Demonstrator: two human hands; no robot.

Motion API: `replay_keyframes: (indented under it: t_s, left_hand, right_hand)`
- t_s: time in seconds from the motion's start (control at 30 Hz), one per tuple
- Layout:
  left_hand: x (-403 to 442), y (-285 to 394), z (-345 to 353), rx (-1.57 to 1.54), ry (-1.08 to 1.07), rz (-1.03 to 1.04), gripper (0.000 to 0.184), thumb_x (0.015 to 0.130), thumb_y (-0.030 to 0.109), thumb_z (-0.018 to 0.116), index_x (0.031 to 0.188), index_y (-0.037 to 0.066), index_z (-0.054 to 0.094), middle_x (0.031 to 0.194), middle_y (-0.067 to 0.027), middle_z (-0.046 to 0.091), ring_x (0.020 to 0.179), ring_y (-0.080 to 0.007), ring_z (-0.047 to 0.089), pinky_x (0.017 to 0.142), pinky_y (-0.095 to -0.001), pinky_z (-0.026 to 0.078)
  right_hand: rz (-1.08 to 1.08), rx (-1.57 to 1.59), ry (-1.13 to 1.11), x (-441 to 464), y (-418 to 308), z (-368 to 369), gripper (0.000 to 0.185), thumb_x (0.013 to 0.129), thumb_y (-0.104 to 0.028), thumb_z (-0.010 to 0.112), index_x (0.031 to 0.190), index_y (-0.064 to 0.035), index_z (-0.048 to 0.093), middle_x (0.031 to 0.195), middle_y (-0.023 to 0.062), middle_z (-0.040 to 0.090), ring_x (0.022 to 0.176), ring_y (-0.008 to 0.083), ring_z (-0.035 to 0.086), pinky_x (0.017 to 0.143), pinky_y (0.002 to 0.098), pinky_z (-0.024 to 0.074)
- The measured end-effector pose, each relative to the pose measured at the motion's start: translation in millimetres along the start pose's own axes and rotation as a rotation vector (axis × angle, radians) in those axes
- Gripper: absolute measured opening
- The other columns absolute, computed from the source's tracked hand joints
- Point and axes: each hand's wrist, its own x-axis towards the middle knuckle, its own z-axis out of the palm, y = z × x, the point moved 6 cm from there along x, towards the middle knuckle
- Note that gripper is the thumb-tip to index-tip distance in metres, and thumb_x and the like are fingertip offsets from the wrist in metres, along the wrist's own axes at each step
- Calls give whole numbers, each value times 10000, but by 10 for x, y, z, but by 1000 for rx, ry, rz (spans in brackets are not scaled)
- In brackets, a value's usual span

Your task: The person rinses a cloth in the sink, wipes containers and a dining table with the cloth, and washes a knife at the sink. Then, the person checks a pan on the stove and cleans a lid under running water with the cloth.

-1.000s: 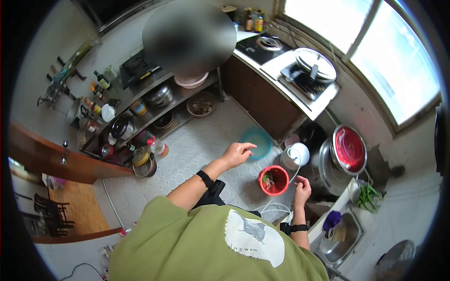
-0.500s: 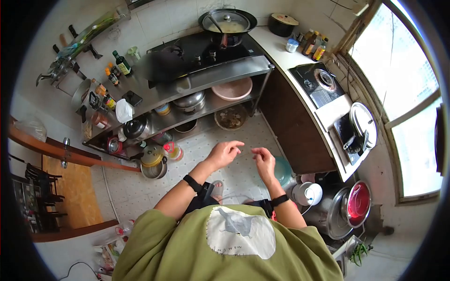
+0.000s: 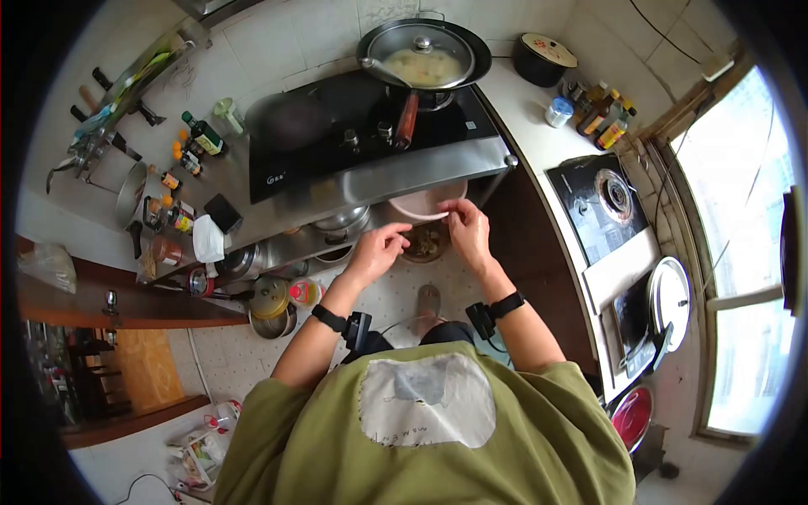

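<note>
My left hand [image 3: 379, 254] is held out in front of me with nothing in it, its fingers loosely bent and apart. Close by on the right, my right hand [image 3: 468, 233] has curled fingers, with the thumb a little off them and nothing visible between. Its fingertips overlap the rim of a pink basin [image 3: 414, 205] on the shelf under the stove; whether they touch, I cannot tell. Beyond both hands, a wok [image 3: 481, 61] sits on the black gas stove [image 3: 311, 126] under a glass lid [image 3: 422, 44]. A ladle with a reddish-brown handle [image 3: 407, 120] rests at the wok, its handle pointing toward me.
Bottles [image 3: 204, 135] and jars line the counter at left. More bottles [image 3: 599, 114], a lidded black pot [image 3: 543, 61] and a single burner [image 3: 602, 199] occupy the right counter. Below the steel edge [image 3: 379, 177] are a metal pot [image 3: 341, 220] and a bowl [image 3: 423, 244].
I have come nearer the stove, so it looks larger and lower in view. Both hands have risen toward the shelf edge, and my right hand now overlaps the pink basin.
</note>
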Motion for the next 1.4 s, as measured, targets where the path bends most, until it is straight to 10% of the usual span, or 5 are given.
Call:
replay_keyframes:
  t_s: [0.37,0.63,0.97,1.4]
  left_hand:
    - [1227,214,-421,-232,233,-81,290,1093,123,574,1341,22,687,1032,-104,790,857,-146,750,806,-283,601]
    - [1633,382,-895,-380,296,-84,344,1128,289,562,1344,64,707,945,22,717,812,-61,664,754,-253,572]
    - [1869,729,-1251,-228,298,112,235,1040,190,708,1190,14,664,780,-64,708,692,-114,676,645,-280,541]
    - [1894,1133,-1679,-212,419,356,517,916,42,788,1351,9,510,869,-50,697,771,-92,664,735,-258,552]
  right_hand:
    - [-195,53,-37,1872,-633,-238,165,1018,-173,711,1079,-28,760,886,102,763,820,156,752,757,311,571]
    - [-536,-602,-38,3478,-1234,-94,181,965,-268,661,988,-129,774,952,125,771,856,354,748,737,455,588]
    - [-226,-1127,-241,4861,-998,824,481,958,-487,633,1272,-138,734,1275,136,748,1217,328,704,1000,476,561]
    - [-64,-1162,-396,5301,-827,980,688,786,-643,714,1130,-55,813,1172,172,781,1114,323,746,945,414,597]
